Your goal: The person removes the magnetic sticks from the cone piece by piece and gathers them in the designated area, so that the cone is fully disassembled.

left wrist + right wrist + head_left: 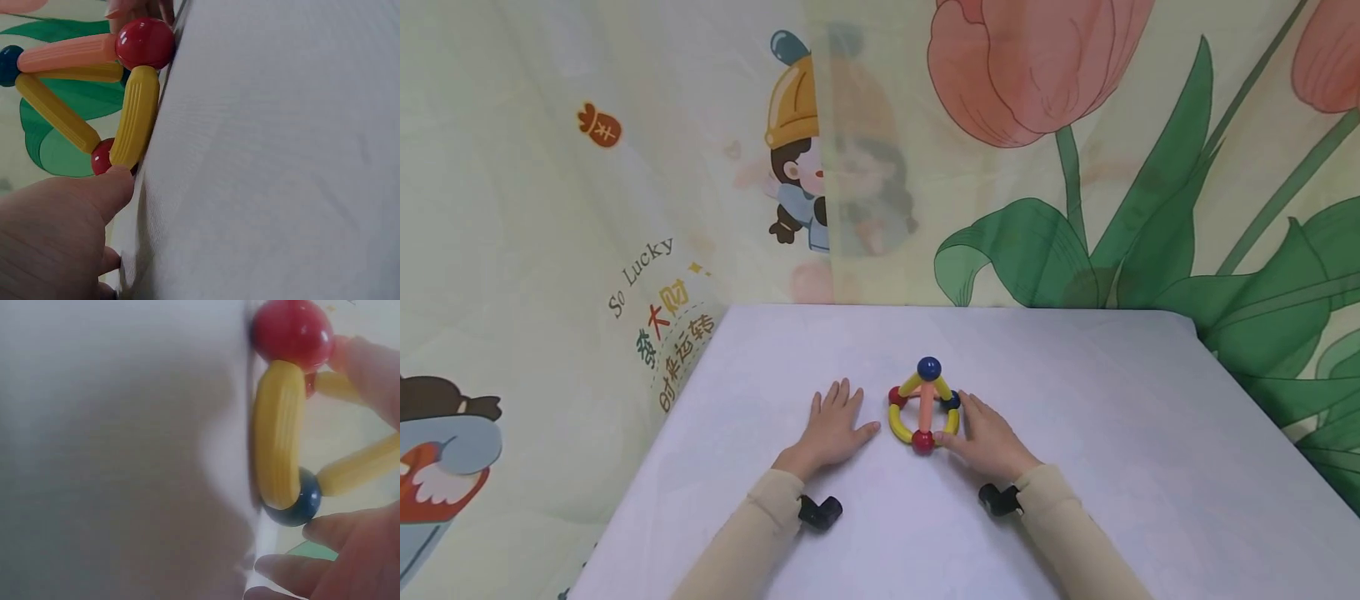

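Observation:
A small pyramid of magnetic rods and balls stands upright on the table, its dark blue top ball [929, 368] above a salmon rod [927, 407] and two straight yellow rods. Curved yellow rods [278, 434] join the base balls. To its left, my left hand [832, 431] lies palm down with fingers spread; in the head view its thumb points at the pyramid across a small gap. At the right side is my right hand [995, 439], thumb at the front red ball [922, 442], fingertips right at the blue base ball [299, 503], fingers fairly straight.
A white cloth covers the table [662, 517]. Behind it hangs a printed curtain [880, 275] with tulips and cartoon figures. Each wrist carries a small black camera, such as the left one [822, 512].

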{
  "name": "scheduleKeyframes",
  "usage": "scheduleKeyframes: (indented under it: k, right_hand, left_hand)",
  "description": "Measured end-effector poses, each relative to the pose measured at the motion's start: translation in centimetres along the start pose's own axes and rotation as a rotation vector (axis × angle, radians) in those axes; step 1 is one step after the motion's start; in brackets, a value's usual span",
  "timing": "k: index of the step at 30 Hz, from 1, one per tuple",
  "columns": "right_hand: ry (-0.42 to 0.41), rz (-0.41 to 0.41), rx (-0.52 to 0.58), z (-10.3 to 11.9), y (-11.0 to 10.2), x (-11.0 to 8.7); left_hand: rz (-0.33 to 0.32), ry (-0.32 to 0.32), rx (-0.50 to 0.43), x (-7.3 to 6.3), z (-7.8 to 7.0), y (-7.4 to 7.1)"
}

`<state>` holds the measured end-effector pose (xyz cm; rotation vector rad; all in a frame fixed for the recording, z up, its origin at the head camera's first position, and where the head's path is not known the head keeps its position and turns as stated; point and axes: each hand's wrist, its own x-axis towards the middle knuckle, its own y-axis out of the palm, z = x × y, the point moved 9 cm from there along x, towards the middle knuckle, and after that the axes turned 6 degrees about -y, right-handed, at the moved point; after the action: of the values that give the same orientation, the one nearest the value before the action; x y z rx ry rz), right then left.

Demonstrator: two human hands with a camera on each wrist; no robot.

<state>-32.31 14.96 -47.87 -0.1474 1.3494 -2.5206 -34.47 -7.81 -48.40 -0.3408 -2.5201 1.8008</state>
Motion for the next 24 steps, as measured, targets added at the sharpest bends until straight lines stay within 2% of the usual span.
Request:
scheduleKeyframes:
  k: [5, 10, 14, 19, 24]
  right_hand:
    - [-0.004, -0.055, 0.009, -0.2, 0.3, -0.2]
    - [0.007, -0.117, 0.102, 0.2, -0.1, -0.3]
    - [0.005, -0.224, 0.163, 1.0, -1.6, -0.4]
    - [-0.053, -0.368, 0.212, 2.8, -3.7, -0.2]
    - [-0.073, -0.445, 0.301, 4.3, -4.9, 0.0]
  left_hand:
    - [-0.048, -0.002, -0.050, -0.1, -0.1, 0.0]
    - [-0.102, -0.027, -0.131, -0.1, 0.0, -0.1]
    - [-0.122, -0.042, -0.172, -0.2, 0.1, -0.1]
    - [-0.141, -0.043, -0.205, -0.1, 0.1, -0.2]
    - [-0.203, -0.044, -0.294, 0.1, -0.8, -1.9]
